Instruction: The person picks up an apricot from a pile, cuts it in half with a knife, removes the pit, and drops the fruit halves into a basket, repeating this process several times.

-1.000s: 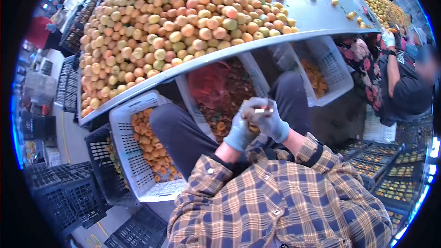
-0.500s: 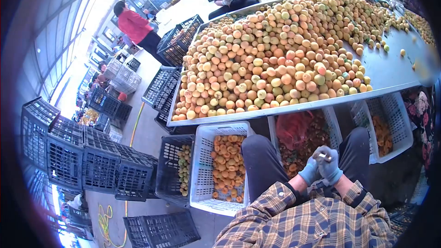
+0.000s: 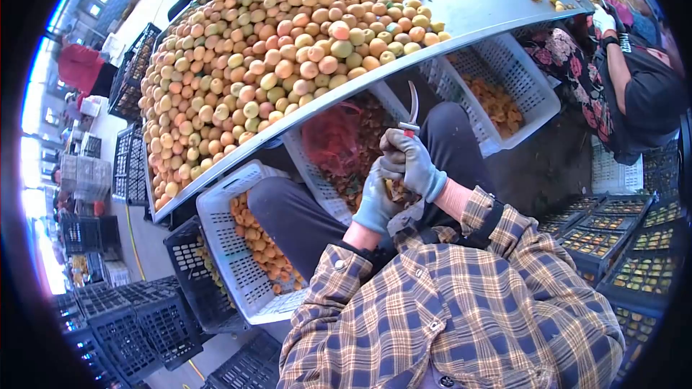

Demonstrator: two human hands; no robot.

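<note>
My right hand (image 3: 412,161), in a grey glove, grips a small knife (image 3: 412,106) whose curved blade points up toward the table edge. My left hand (image 3: 376,200), also gloved, is cupped just below it around an apricot (image 3: 394,191) that is mostly hidden between the two hands. Both hands hover over my lap, above a white crate (image 3: 317,173) holding pits, scraps and a red mesh bag (image 3: 333,137). A metal table (image 3: 497,7) in front carries a large heap of whole apricots (image 3: 288,50).
A white crate of halved apricots (image 3: 249,245) stands left of my knee, another white crate (image 3: 504,94) to the right. Black crates (image 3: 130,317) stack at lower left. A person in a floral apron (image 3: 620,94) sits at right beside trays of cut fruit (image 3: 620,245).
The view swung back down and right. My right hand has lifted the knife, so the blade now stands upright above the hands; the left hand stays cupped on the fruit.
</note>
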